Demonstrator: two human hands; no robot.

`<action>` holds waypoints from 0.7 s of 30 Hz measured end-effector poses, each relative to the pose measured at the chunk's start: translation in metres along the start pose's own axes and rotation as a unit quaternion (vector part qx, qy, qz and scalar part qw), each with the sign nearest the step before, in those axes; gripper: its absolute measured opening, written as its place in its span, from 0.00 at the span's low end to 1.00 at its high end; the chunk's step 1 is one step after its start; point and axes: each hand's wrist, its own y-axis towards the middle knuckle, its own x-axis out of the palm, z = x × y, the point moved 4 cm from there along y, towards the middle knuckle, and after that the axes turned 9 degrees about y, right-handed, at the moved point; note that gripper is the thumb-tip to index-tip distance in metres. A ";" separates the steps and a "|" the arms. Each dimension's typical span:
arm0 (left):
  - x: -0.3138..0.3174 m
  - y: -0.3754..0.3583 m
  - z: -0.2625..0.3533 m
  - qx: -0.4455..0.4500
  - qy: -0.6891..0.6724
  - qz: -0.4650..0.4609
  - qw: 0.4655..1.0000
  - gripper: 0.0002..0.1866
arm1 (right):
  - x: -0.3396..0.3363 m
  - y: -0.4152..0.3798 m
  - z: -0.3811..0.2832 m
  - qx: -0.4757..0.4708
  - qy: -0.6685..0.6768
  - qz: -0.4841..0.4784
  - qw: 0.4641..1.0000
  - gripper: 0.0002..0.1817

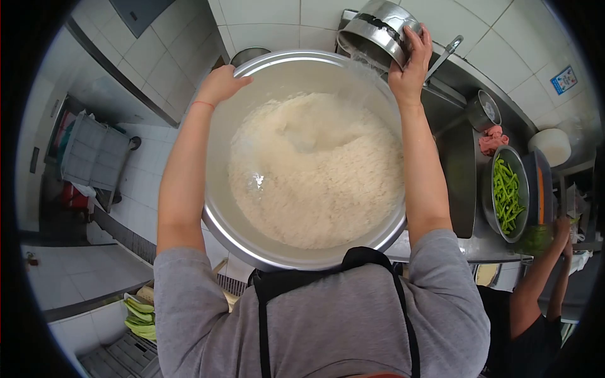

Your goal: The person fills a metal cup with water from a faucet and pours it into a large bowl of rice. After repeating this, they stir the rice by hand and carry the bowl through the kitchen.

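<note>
Head view: large steel basin (234, 236) of wet rice (315, 173) at centre. Left hand (220, 84) clamps far-left rim, steadying basin. Right hand (409, 63) grasps tilted steel pot (376, 31) over far-right rim, water spilling onto rice. Green beans (506, 195) in bowl at right.

The blue sign (563, 80) on the tiled wall is too small to read.

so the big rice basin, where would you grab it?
By the rolled rim, from two opposite sides. The basin is wide, round and loaded with wet rice, so one-sided lifting would likely tip it. The left hand already holds the far rim; the right hand holds a small pot.
</note>
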 end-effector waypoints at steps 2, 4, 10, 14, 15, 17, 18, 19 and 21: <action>0.003 0.001 0.000 0.000 -0.001 -0.010 1.000 0.29 | -0.003 -0.010 0.020 0.087 -0.016 0.025 0.996 0.32; 0.001 0.000 0.001 -0.004 0.004 -0.007 1.000 0.28 | -0.008 -0.028 0.055 0.232 -0.052 0.101 0.966 0.28; 0.005 0.000 0.001 -0.015 0.003 -0.002 1.000 0.27 | -0.035 -0.122 0.132 0.715 0.257 0.423 0.493 0.24; 0.003 0.001 0.004 -0.018 0.004 -0.018 1.000 0.27 | -0.040 -0.135 0.138 0.719 0.257 0.466 0.448 0.22; 0.002 0.001 0.005 -0.023 0.010 -0.018 1.000 0.28 | -0.039 -0.135 0.136 0.716 0.271 0.471 0.439 0.21; -0.001 -0.001 0.008 -0.019 0.003 -0.024 1.000 0.28 | -0.038 -0.133 0.133 0.717 0.253 0.479 0.438 0.21; 0.000 0.000 0.007 -0.020 -0.003 -0.030 0.999 0.27 | -0.038 -0.133 0.134 0.720 0.258 0.470 0.441 0.20; 0.002 0.001 0.005 -0.016 -0.002 -0.030 0.999 0.27 | -0.039 -0.133 0.134 0.722 0.263 0.461 0.444 0.20; 0.004 0.005 0.002 -0.009 0.007 -0.017 1.000 0.27 | -0.040 -0.136 0.137 0.721 0.274 0.457 0.442 0.20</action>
